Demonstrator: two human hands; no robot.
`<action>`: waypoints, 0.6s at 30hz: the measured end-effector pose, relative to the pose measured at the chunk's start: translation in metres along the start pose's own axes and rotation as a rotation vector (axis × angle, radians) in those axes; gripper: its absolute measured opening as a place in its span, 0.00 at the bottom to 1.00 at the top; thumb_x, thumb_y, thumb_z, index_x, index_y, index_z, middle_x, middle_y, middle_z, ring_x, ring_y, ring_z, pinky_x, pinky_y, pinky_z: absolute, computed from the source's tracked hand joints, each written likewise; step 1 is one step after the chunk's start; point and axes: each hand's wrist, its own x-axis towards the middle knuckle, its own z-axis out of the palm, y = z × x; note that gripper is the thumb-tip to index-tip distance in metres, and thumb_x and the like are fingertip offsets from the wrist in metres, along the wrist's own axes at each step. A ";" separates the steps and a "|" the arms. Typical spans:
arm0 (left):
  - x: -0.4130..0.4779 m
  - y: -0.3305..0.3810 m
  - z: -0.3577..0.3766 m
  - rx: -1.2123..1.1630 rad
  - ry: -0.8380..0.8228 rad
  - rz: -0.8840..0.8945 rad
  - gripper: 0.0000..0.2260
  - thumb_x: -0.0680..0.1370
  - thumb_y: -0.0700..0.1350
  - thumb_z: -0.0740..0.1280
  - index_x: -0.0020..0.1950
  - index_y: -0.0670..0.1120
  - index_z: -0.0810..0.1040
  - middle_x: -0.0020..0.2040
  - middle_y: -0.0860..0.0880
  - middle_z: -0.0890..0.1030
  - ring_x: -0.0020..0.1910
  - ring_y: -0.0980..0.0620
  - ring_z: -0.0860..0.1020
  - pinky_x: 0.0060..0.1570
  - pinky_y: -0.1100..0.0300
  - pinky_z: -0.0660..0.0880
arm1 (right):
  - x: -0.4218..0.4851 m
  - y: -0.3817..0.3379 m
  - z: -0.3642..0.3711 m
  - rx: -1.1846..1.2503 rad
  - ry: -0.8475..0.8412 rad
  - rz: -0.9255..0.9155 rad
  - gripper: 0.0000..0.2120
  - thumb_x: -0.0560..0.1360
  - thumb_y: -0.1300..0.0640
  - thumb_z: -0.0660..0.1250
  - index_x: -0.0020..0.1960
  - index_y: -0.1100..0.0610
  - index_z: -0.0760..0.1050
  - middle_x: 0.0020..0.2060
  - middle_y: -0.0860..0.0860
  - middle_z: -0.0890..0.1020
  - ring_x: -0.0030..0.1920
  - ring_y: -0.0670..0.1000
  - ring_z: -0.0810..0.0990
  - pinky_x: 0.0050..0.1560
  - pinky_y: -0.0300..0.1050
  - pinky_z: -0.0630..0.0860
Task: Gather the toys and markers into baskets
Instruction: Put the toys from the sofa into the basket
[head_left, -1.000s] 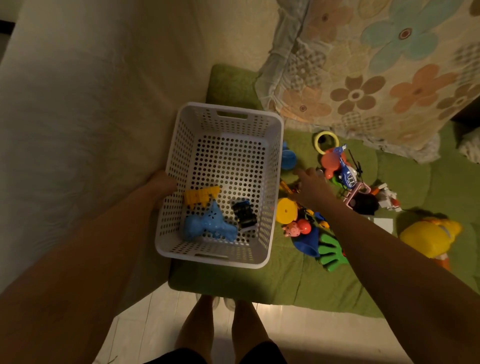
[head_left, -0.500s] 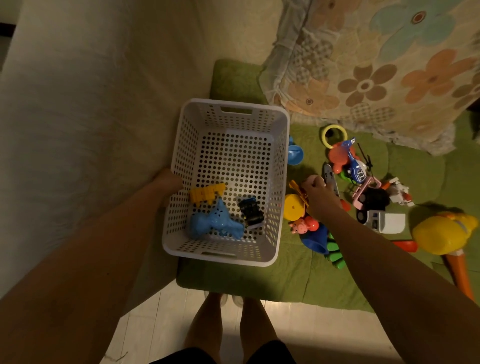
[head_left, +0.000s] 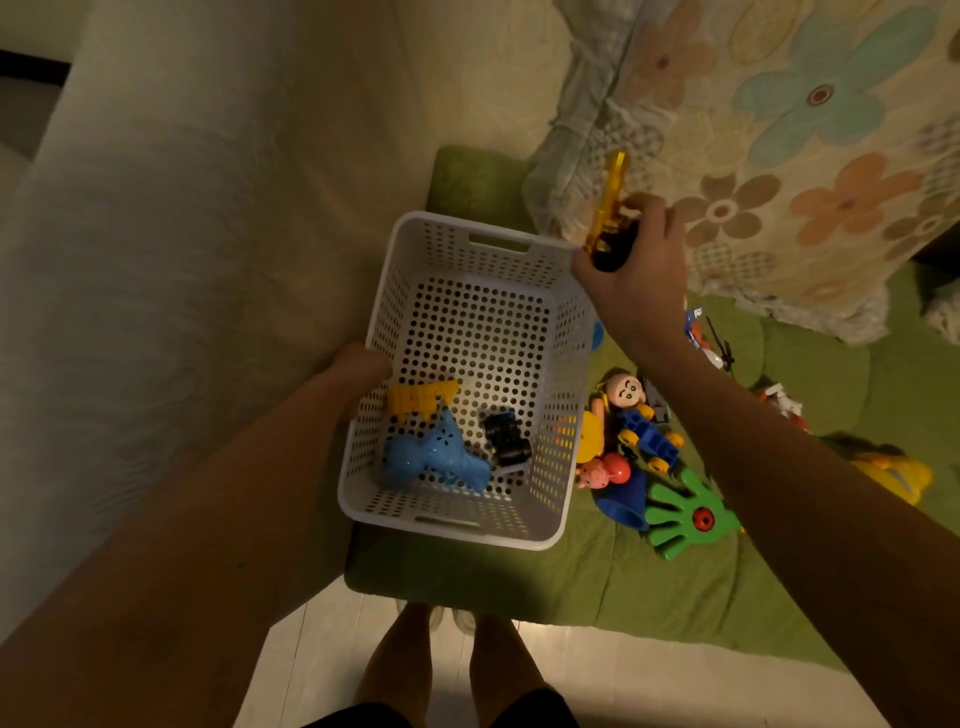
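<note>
- The right hand (head_left: 631, 270) grasps a yellow toy (head_left: 609, 202) over the basket's (head_left: 441, 249) far right corner, with the toy's long axis pointing away.
- The basket's opening lies left of the toy.
- The left hand (head_left: 358, 366) grips the basket's left wall.

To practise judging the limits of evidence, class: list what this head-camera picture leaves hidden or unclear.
Head view: the right hand covers much of the yellow-and-black toy it grips, so its kind is unclear.
Head view: the white basket hides the fingers of the left hand.
Head view: the right forearm hides part of the toy pile and yellow toy.
</note>
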 end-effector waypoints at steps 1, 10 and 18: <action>0.001 0.000 -0.002 -0.002 -0.030 0.007 0.20 0.78 0.37 0.60 0.70 0.40 0.67 0.61 0.40 0.75 0.55 0.41 0.77 0.56 0.45 0.76 | -0.001 -0.012 0.006 0.034 -0.014 -0.030 0.28 0.70 0.48 0.72 0.65 0.58 0.68 0.58 0.55 0.70 0.52 0.49 0.71 0.49 0.42 0.72; -0.007 0.013 -0.001 0.063 -0.132 0.031 0.21 0.78 0.37 0.57 0.72 0.41 0.63 0.63 0.39 0.73 0.60 0.40 0.73 0.58 0.44 0.74 | -0.067 -0.021 0.101 -0.043 -0.555 -0.005 0.25 0.71 0.50 0.73 0.63 0.55 0.68 0.57 0.54 0.71 0.54 0.54 0.73 0.54 0.50 0.76; -0.001 0.006 -0.005 0.110 -0.137 0.034 0.10 0.80 0.35 0.53 0.43 0.46 0.68 0.42 0.44 0.76 0.40 0.48 0.76 0.36 0.54 0.74 | -0.110 0.001 0.138 -0.163 -0.711 0.043 0.28 0.72 0.57 0.73 0.68 0.59 0.66 0.63 0.59 0.69 0.62 0.59 0.70 0.60 0.54 0.73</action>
